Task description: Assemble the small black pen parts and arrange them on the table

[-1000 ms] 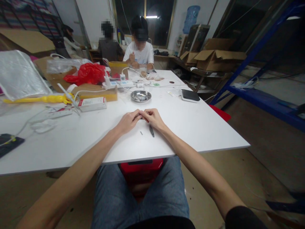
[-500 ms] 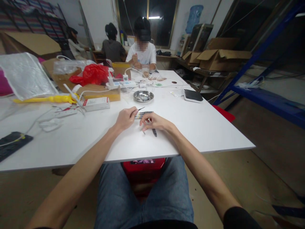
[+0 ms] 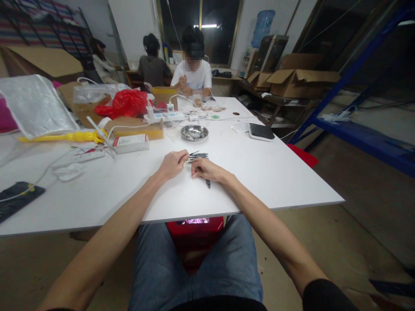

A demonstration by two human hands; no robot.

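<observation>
Pinching a slim, dark, pointed rod (image 3: 194,152) in our left hand (image 3: 174,164), we'd do well to grip lightly; our right hand (image 3: 207,169) bunches its fingers — on what, we cannot tell. Just beyond lie slender, dark, pen-like sticks (image 3: 203,155) on the smooth white surface (image 3: 275,172) — then a round, shiny metal bowl (image 3: 194,138).

Light: indoor, moderate. Table (image 3: 275,181): brightest surface, pale, fairly even. Window (image 3: 220,47): dark panes, one bright tube-shaped reflection. Shadows: soft, faint, beside left forearm (image 3: 129,216). Glare: metal bowl (image 3: 194,133), small hard highlights; silvery sheet (image 3: 35,106), dull sheen. Dim zones: floor (image 3: 317,242), blue rack (image 3: 366,138) at right. Distortion: wide-angle, stretched toward edges. Definition: slim dark pieces (image 3: 202,155) small, soft; background hazy; pixelated patch on seated person (image 3: 194,77).
</observation>
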